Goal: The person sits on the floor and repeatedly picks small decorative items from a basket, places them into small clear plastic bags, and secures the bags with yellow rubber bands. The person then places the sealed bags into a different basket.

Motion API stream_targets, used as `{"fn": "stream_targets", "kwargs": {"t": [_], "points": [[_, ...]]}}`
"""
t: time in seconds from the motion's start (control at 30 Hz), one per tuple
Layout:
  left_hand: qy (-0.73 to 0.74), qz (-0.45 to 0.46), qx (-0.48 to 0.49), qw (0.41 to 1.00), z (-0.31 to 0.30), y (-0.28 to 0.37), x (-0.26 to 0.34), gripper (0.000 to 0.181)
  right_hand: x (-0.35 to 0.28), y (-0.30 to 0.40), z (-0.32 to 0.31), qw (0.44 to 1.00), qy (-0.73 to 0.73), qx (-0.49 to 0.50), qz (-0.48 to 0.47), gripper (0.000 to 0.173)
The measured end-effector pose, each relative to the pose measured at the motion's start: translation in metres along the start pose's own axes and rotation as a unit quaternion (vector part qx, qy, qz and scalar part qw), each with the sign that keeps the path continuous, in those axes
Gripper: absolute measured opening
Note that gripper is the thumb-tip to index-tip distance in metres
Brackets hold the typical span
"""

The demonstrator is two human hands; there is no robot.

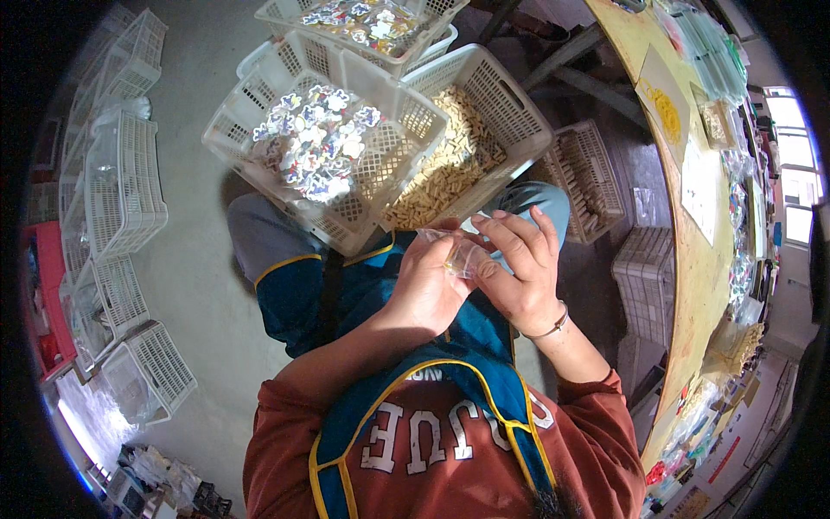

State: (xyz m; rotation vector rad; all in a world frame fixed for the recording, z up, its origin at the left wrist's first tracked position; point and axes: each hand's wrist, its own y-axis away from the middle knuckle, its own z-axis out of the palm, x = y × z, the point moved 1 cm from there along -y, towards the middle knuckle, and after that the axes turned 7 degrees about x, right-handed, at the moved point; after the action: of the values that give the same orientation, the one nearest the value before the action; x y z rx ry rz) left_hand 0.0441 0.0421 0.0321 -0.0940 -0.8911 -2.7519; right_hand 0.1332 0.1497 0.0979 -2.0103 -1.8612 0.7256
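Observation:
A small clear plastic bag (462,257) is held up over my lap. My left hand (428,289) grips it from the left, with the thumb lying along the film. At its right edge, the thumb of my right hand (528,272) presses on the plastic while the other fingers spread upward. What the bag holds is hard to make out. Just beyond my hands, a white plastic crate (253,100) carries a heap of printed cutout pieces (318,143). Beside and partly under it, another crate (483,65) holds many short wooden pieces (447,162).
Another crate of packed cutouts (363,26) stands at the top. A wooden worktable (700,279) runs along the right, bearing yellow rubber bands (663,107) and bags. Below it are a crate of wooden pieces (587,175) and a further crate (645,279). Stacked crates (126,188) line the left.

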Motion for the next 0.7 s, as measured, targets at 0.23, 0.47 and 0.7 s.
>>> {"fn": "stream_targets", "kwargs": {"t": [0.23,0.47,0.7], "points": [[-0.047,-0.012,0.009,0.999,-0.003,0.0,-0.005,0.03,0.007,-0.004,0.003,0.999,-0.041,-0.019,-0.019,0.02],[0.018,-0.078,0.002,0.997,-0.009,-0.01,0.005,0.029,0.013,-0.005,-0.01,0.986,-0.162,-0.03,0.027,0.015],[0.092,-0.053,-0.104,0.989,0.013,-0.005,0.014,0.022,0.012,0.007,-0.031,0.843,-0.44,0.064,0.304,0.01]]}}
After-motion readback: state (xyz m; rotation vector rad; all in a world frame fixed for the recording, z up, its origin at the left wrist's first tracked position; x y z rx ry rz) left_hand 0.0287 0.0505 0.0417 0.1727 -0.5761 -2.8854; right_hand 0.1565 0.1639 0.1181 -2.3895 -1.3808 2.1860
